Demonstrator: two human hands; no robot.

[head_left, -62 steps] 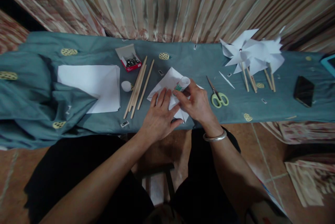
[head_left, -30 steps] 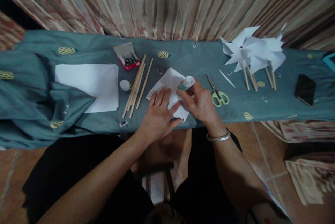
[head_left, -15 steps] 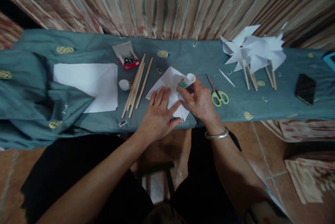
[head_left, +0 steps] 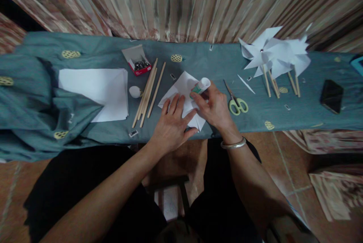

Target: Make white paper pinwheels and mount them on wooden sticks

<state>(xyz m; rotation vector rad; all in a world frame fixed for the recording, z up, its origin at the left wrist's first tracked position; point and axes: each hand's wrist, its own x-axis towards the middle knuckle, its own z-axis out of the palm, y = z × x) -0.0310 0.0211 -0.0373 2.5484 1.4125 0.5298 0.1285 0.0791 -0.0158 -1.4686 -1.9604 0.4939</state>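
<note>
A creased square of white paper (head_left: 178, 84) with slits toward its corners lies in front of me. My left hand (head_left: 171, 123) rests flat on its lower left part, fingers spread. In my right hand (head_left: 213, 105) is a glue stick (head_left: 202, 85) with a white barrel and green label, tilted over the middle of the paper. Its tip is hidden behind my fingers. Just left of the paper lie several wooden sticks (head_left: 147, 97), beside a small white cap (head_left: 135, 92). Green-handled scissors (head_left: 237, 105) lie right of my right hand.
A stack of white paper (head_left: 110, 91) lies left, partly under a cloth fold. Behind the sticks stands an opened red box (head_left: 140, 67) of metal pins. Finished paper pinwheels (head_left: 269, 52), a paper sliver (head_left: 246, 84) and a black phone-like object (head_left: 331, 96) lie right.
My right hand has shifted slightly left with the glue stick over the paper. My left hand stays in place.
</note>
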